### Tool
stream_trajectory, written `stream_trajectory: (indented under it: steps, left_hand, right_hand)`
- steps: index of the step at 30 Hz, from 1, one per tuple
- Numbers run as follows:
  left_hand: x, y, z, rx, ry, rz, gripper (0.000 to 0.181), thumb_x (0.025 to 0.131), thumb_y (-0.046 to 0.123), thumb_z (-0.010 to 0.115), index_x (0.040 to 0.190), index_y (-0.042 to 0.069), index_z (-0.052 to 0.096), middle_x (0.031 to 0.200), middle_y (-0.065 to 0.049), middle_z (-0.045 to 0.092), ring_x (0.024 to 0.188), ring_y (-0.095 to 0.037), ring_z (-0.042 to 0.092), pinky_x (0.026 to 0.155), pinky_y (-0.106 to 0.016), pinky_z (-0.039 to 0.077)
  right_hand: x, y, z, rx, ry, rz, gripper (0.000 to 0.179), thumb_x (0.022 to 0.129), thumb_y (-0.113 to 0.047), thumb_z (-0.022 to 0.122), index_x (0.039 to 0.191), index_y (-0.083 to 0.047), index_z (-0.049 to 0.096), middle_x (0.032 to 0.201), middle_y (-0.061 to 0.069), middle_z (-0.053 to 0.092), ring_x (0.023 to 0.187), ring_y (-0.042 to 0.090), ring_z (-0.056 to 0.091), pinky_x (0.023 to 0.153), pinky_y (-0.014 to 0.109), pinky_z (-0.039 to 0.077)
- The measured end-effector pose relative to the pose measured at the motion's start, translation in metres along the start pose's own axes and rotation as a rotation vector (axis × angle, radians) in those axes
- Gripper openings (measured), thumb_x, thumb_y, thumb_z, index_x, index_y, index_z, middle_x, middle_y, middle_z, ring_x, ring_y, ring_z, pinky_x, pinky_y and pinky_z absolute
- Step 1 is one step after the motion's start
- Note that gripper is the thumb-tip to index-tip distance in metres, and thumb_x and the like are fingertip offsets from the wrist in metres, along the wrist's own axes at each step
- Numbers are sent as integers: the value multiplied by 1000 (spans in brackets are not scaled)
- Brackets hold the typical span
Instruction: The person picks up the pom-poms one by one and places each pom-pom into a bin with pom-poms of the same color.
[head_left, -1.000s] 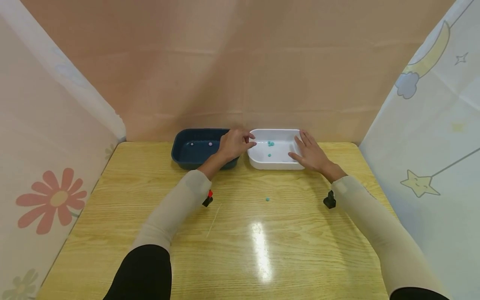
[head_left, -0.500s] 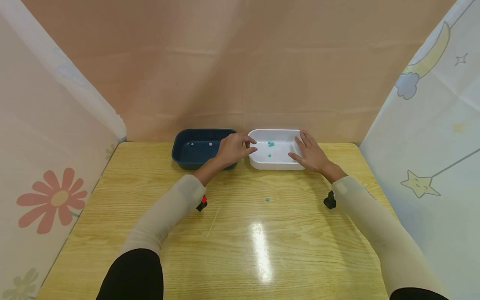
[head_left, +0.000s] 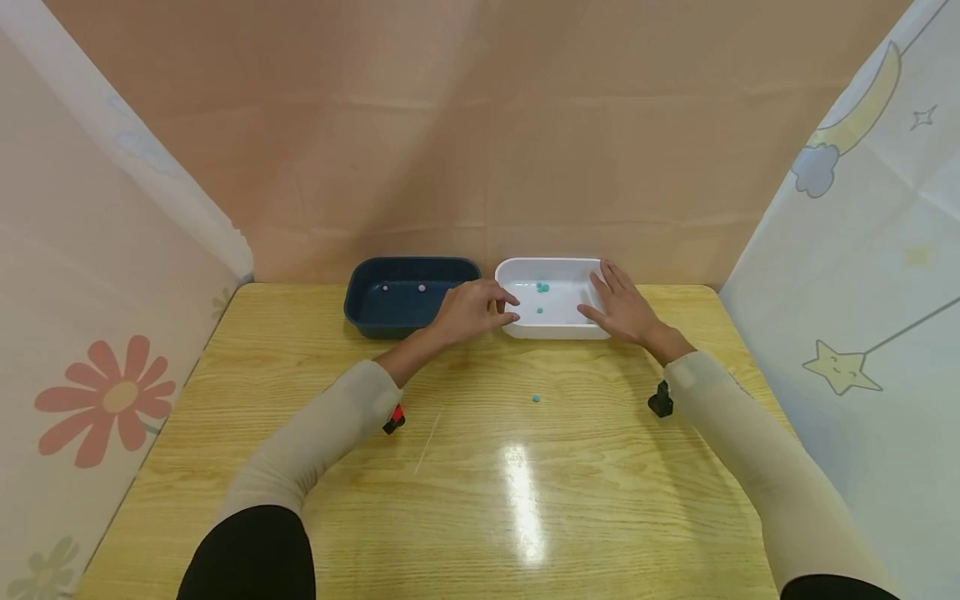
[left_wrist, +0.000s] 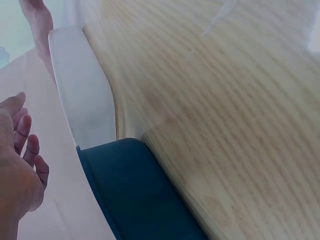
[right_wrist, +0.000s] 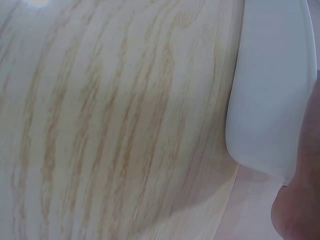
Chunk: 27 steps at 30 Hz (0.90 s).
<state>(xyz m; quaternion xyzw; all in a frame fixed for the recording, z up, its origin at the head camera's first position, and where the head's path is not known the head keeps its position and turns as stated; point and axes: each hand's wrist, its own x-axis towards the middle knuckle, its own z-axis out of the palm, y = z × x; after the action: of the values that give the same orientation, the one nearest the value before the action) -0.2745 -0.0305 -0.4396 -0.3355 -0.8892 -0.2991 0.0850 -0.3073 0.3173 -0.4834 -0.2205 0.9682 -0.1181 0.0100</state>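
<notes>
My left hand hovers between the two trays, fingers loosely bent, fingertips over the left rim of the white tray. In the left wrist view its fingers are apart with nothing between them. My right hand rests with spread, straight fingers on the right end of the white tray; the right wrist view catches part of that hand against the tray's edge. Several small teal balls lie inside the white tray. Two small pale balls, one a pinkish ball, are in the dark blue tray.
A single teal ball lies on the wooden table in front of the white tray. Behind the trays hangs a brown backdrop. Patterned sheets flank the table. Each wrist carries a small black mount.
The left hand has drifted toward the front and slightly right, uncovering the dark blue tray's right rim. My right hand has stayed where it was, and the balls have not moved.
</notes>
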Motion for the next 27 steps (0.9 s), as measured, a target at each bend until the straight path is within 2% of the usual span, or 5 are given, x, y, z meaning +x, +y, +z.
stream_trajectory:
  steps: [6,13,19,27]
  left_hand:
    - [-6,5,4,9,-35,58,24,94,31,84,113,16,85,84,5,70,68,-11,53,57,-24,37]
    - [-14,9,10,-6,-96,82,23,94,29,84,113,16,85,83,8,68,66,-8,51,55,-23,34]
    - [-23,12,18,-8,-141,117,24,93,31,84,111,15,85,83,9,68,68,-8,53,56,-22,36]
    - [-32,15,34,56,-218,167,23,92,34,85,108,18,85,87,12,71,71,-5,55,56,-20,40]
  right_hand:
    - [0,0,0,-1,-9,7,89,110,-53,44,165,10,16,174,29,-5,163,44,-5,131,55,-1]
    - [0,0,-1,0,-7,6,89,110,-55,43,165,10,16,174,29,-5,163,44,-5,131,55,-1]
    - [1,0,0,-4,1,4,88,109,-52,46,164,11,17,174,30,-3,163,45,-3,131,55,-1]
    - [1,0,-1,-10,4,-6,87,110,-51,46,164,12,18,174,30,-2,162,46,-1,131,55,0]
